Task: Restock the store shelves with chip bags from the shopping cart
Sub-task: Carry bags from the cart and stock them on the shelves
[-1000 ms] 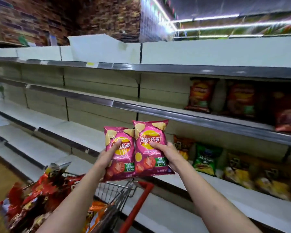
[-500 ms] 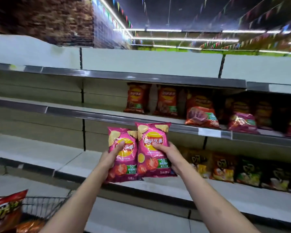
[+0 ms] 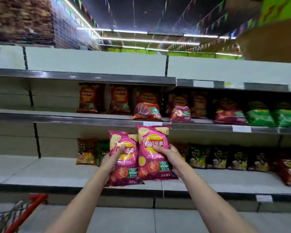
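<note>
Both arms are reaching out toward the shelving, each of the hands holding one pink chip bag upright, side by side, edges touching or slightly overlapping. The left hand (image 3: 112, 159) is gripping the left pink bag (image 3: 123, 158), thumb lying across the front, fingers going behind. The right hand (image 3: 169, 156) is gripping the right pink bag (image 3: 154, 153) the same way, thumb pressing on the front near the logo. Both bags are hanging in the air in front of the middle shelf edge (image 3: 91, 119), not resting on any shelf. Red and orange chip bags (image 3: 89, 98) are standing on the middle shelf, with green bags (image 3: 260, 115) lying further right. Darker snack bags (image 3: 217, 157) are lining the lower shelf (image 3: 49, 167) behind the hands. The shopping cart (image 3: 12, 214), with a red handle, is showing at bottom left; its contents can't be made out.
</note>
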A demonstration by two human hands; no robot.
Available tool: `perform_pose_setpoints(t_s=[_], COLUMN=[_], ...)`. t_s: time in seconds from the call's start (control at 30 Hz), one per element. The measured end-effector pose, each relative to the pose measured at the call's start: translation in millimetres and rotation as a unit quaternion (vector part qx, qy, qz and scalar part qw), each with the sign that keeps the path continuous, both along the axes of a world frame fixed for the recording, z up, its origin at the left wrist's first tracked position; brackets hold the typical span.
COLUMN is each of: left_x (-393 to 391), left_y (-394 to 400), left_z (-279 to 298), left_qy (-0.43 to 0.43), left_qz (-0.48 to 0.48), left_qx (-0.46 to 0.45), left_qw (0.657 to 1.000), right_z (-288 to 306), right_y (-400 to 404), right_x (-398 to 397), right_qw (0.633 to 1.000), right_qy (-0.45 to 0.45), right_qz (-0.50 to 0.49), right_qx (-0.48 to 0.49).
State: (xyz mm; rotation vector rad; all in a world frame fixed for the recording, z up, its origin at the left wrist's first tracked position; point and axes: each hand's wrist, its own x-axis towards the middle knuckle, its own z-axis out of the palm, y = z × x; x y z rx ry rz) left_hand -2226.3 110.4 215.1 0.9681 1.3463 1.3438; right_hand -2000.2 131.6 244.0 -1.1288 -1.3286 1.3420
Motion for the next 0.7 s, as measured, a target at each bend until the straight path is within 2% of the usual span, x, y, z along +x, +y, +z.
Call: perform_pose_setpoints(t_s=[0.27,0.6,0.7], left_x=[96.8,137.8,140.6], left_y=[6.9,64.2,83.9], left_z=[27.0,72.7,84.2], left_qy=[0.011,0.015,0.010], left_qz=[-0.089,-0.122,-0.152], left_qx=[0.011,0.046,0.032], left_qw=[0.996,0.991,0.988], right_z=[9.0,21.8,30.1], right_y=[-10.6,14.1,33.0], right_x=[94.9,160.9,178.5], right_qw=[0.996,0.989,0.985], right_qy=[0.040,0.042,0.040], right_qz=[-0.079,-0.145,-0.168], right_qx=[-0.006,0.004,0.013])
